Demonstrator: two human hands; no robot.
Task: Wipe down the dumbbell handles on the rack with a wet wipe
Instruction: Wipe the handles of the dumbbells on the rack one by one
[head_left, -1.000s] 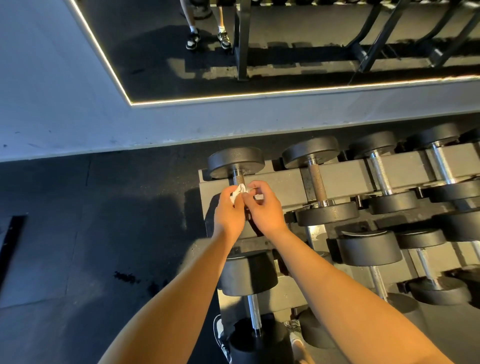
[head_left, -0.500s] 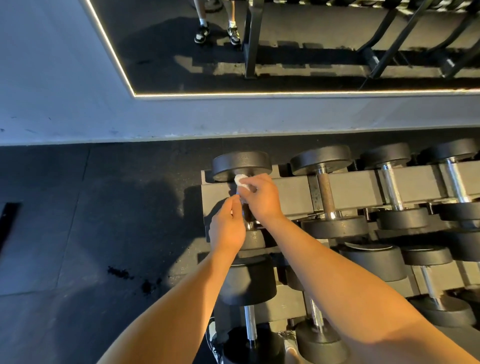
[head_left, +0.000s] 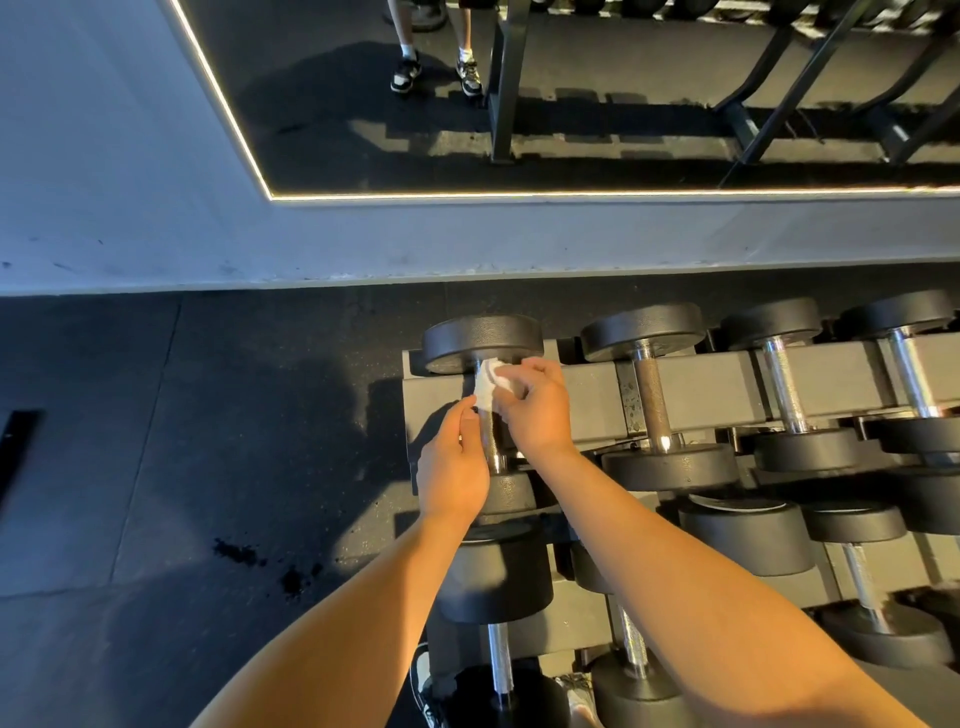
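Note:
A dark rack (head_left: 701, 384) holds rows of black dumbbells with metal handles. The leftmost top dumbbell (head_left: 480, 338) has its handle partly covered by a white wet wipe (head_left: 487, 387). My right hand (head_left: 535, 410) pinches the wipe against the upper part of that handle. My left hand (head_left: 454, 467) is beside the handle's lower part, its thumb and fingers touching the wipe's lower edge. The handle's near end shows bare metal between my hands.
More dumbbells (head_left: 654, 405) lie to the right on the top row, and larger ones (head_left: 493, 571) on lower rows. A wall mirror (head_left: 571, 104) behind the rack reflects a person's legs. Dark rubber floor (head_left: 208, 441) lies left of the rack.
My right hand moved the wipe up the handle toward the far weight head. My left hand slid down the handle, and the wipe now spreads longer along it.

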